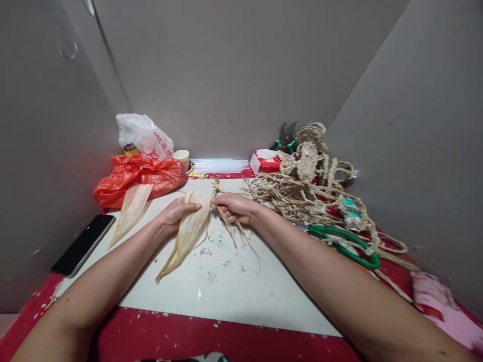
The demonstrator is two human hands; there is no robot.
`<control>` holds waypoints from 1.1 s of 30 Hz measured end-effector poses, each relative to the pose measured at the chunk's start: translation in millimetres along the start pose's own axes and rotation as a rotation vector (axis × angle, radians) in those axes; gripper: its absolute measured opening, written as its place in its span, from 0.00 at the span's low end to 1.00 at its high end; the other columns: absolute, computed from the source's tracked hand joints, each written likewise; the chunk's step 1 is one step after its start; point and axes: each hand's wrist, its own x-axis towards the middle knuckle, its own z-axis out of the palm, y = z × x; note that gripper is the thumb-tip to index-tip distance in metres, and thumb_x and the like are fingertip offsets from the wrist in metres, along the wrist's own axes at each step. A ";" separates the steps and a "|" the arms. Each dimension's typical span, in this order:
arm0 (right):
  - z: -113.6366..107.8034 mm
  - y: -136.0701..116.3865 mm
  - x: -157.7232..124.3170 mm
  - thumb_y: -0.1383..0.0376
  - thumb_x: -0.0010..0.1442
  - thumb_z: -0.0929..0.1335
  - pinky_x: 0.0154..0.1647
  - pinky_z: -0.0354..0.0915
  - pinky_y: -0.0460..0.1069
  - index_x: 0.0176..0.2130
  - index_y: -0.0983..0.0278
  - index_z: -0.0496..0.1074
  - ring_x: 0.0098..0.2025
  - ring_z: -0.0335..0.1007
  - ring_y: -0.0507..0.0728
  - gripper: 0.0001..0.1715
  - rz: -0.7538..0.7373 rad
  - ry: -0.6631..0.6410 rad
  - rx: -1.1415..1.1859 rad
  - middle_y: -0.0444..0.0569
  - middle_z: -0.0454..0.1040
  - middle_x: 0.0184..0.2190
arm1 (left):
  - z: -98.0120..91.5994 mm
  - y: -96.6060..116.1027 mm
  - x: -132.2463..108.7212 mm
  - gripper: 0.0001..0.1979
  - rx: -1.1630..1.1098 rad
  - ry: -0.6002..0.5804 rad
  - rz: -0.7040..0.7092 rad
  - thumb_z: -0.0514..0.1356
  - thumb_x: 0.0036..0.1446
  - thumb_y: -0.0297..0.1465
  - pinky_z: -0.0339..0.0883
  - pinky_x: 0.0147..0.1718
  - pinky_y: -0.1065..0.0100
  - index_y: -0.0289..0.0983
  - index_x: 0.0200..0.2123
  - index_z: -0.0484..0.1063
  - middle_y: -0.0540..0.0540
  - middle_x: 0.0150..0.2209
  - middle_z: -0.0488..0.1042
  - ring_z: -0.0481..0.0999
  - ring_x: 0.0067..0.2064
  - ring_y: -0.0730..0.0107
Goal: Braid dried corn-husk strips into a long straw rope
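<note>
My left hand (176,212) is closed on a pale corn husk (187,232), its thumb lying across the broad leaf. The husk's narrow end hangs down toward the front of the white board (241,291). Just right of it, my right hand (234,207) pinches a braided husk cord (215,190) close to the husk's edge. Loose thin strands (247,242) trail below that hand over the board. A second corn husk (130,213) lies to the left, leaning against an orange plastic bag (147,173).
Left are a phone (83,245) and a paper cup (181,157). Clear sticks (221,166) and a red tissue box (265,162) line the back. Tangled braided cord (302,193), green-handled scissors (349,244) and pliers (287,138) crowd the right. Grey walls enclose the red-covered table (226,334).
</note>
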 end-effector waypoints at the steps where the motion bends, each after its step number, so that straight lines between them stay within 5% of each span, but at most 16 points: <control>1: -0.5 0.4 0.0 0.67 0.56 0.63 0.10 0.36 0.37 0.26 0.66 0.61 0.13 0.32 0.42 0.08 -0.002 0.000 -0.005 0.33 0.43 0.13 | 1.3 -0.2 0.3 0.15 -0.001 0.003 0.000 0.64 0.41 0.24 0.69 0.38 0.64 0.29 0.37 0.75 0.39 0.33 0.79 0.78 0.31 0.64; 13: 4.7 0.4 -0.6 0.68 0.57 0.62 0.11 0.36 0.37 0.26 0.66 0.60 0.12 0.34 0.42 0.08 -0.052 0.008 -0.004 0.33 0.44 0.13 | 16.3 4.9 6.6 0.07 -0.001 0.198 -0.048 0.64 0.43 0.25 0.69 0.30 0.66 0.29 0.29 0.74 0.40 0.26 0.78 0.76 0.25 0.66; 23: 4.1 6.1 2.1 0.66 0.58 0.62 0.10 0.35 0.38 0.25 0.65 0.58 0.12 0.34 0.42 0.11 -0.118 -0.002 0.110 0.33 0.44 0.13 | 21.3 -3.9 11.4 0.12 0.036 0.177 0.063 0.66 0.39 0.28 0.68 0.30 0.69 0.27 0.30 0.75 0.41 0.26 0.78 0.76 0.26 0.67; 29: 14.1 10.0 3.7 0.54 0.59 0.63 0.10 0.36 0.38 0.25 0.65 0.58 0.12 0.33 0.42 0.19 -0.177 0.085 0.071 0.32 0.44 0.12 | 19.3 -6.8 10.0 0.10 0.041 0.216 0.101 0.66 0.37 0.28 0.65 0.26 0.70 0.29 0.26 0.73 0.45 0.21 0.76 0.72 0.21 0.70; 33: 18.7 10.7 3.0 0.60 0.56 0.65 0.09 0.36 0.39 0.22 0.64 0.57 0.10 0.36 0.43 0.17 -0.194 0.182 -0.062 0.33 0.47 0.10 | 22.8 -7.0 11.3 0.10 0.035 0.207 0.133 0.67 0.34 0.27 0.66 0.27 0.70 0.30 0.24 0.72 0.46 0.22 0.76 0.73 0.23 0.70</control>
